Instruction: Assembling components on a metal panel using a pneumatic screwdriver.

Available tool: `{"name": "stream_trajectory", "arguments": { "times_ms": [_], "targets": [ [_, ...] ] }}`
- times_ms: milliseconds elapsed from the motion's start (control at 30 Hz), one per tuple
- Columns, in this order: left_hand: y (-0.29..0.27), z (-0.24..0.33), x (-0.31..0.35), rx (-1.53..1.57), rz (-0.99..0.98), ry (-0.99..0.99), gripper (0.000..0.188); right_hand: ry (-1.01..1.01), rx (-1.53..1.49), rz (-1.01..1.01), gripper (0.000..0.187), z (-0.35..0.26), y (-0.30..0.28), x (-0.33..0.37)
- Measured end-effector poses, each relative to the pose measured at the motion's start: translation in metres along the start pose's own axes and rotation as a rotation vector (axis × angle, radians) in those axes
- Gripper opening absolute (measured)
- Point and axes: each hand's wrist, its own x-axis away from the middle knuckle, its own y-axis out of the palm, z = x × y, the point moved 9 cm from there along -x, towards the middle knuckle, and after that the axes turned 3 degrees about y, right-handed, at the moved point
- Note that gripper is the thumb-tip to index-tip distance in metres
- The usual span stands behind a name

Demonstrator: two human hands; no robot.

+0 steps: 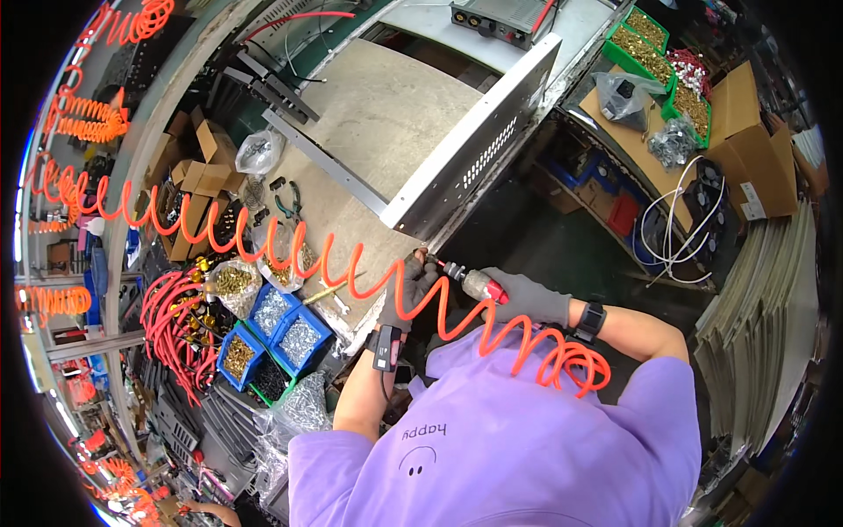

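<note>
My right hand (532, 299), in a grey glove, is closed around a red and silver air screwdriver (479, 285). The tool lies almost level, its bit pointing left toward my left hand (411, 279). That hand is gloved too, with its fingertips bare and pinched together beside the bit. Whatever they hold is too small to tell. Just beyond my hands, a white sheet-metal panel (452, 145) with rows of slots stands on edge on the workbench (338, 206). An orange coiled air hose (369, 292) stretches across in front of my left hand.
Blue bins (299, 341) of screws and a bag of brass fittings (234, 283) stand at the left, beside red hoses (167, 318). Pliers (290, 202) lie on the bench. Green trays (637, 54) and a cardboard box (746, 145) occupy the far right, above stacked sheets (746, 329).
</note>
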Motion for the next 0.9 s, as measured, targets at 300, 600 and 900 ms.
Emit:
{"name": "stream_trajectory", "arguments": {
  "times_ms": [300,600,900],
  "targets": [
    [0.006,-0.023,0.009,0.340,0.067,-0.042,0.019,0.015,0.029,-0.022,0.059,0.009,-0.004,0.004],
    [0.027,-0.023,0.014,0.400,0.065,0.024,0.018,-0.004,0.120,-0.044,0.060,0.022,-0.002,-0.001],
    [0.015,-0.032,0.021,0.285,0.283,0.038,0.020,-0.092,0.081,-0.056,0.062,0.022,-0.004,-0.001]
  ]
}}
